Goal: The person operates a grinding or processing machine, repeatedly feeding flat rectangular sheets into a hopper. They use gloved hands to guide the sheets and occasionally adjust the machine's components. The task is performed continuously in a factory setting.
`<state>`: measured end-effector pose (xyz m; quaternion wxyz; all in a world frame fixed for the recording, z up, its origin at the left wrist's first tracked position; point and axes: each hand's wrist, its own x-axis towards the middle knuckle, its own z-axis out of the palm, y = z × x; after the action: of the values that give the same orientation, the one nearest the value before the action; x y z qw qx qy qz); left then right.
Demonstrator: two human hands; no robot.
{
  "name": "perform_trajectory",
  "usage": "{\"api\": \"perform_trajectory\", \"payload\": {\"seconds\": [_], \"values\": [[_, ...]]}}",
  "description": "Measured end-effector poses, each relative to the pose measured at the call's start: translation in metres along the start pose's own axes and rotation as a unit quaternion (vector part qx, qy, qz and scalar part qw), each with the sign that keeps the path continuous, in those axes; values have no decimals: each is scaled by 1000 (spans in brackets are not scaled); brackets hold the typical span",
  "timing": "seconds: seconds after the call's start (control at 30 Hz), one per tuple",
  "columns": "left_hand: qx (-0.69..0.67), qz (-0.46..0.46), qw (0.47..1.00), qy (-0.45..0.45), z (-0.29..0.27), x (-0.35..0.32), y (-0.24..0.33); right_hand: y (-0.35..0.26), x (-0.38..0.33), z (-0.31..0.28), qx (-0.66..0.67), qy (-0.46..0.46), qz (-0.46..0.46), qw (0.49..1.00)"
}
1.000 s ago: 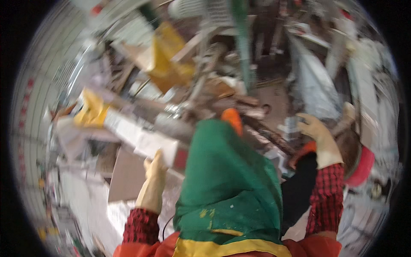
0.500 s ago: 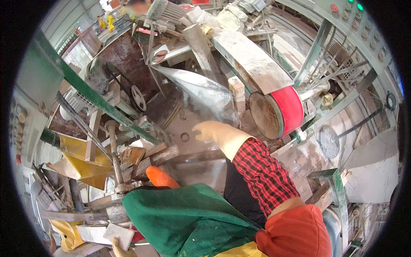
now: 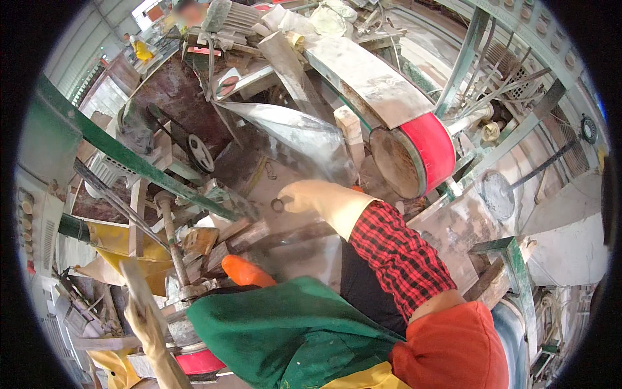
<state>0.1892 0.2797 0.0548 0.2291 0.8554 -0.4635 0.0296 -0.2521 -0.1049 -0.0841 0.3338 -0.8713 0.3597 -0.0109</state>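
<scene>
In the lower left, my left hand, in a cream rubber glove, grips a thin pale slab that is seen nearly edge-on. My right hand, in a matching glove with a red-and-black checked cuff, stretches out over the floor at mid-picture. Its fingers look loosely bent, with nothing plainly in them. Just beside its fingertips in the view shows a small dark ring; whether they touch cannot be made out. A green apron covers my front, and an orange boot shows beyond it.
To the right stands a belt machine with a red belt and a pale top board. Clear plastic sheeting hangs ahead. A green metal bar slants across the left, above wooden blocks. A person is far off.
My left hand has risen into view with the slab, which now appears edge-on. My right hand has shifted slightly left, toward the ring in the picture. The surroundings have shifted a little up and left.
</scene>
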Motion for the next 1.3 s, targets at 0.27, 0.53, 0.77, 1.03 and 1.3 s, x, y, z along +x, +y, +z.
{"api": "perform_trajectory", "payload": {"seconds": [0.27, 0.53, 0.77, 1.03, 1.3], "values": [[-469, -50, 867, -160, 76, 102, 234, -77, -7, -16, 583, 87, -111, 800], [-651, -177, 670, -309, 149, 88, 296, -101, -27, -30, 602, 159, -115, 774], [-651, -177, 651, -347, 152, 83, 294, -78, 5, -39, 608, 269, -115, 738], [-613, -183, 689, -341, 143, 77, 296, -67, 17, -26, 572, 303, -57, 760], [-623, -217, 715, -233, 140, 90, 291, -97, -40, -16, 597, 46, -93, 796]]}}
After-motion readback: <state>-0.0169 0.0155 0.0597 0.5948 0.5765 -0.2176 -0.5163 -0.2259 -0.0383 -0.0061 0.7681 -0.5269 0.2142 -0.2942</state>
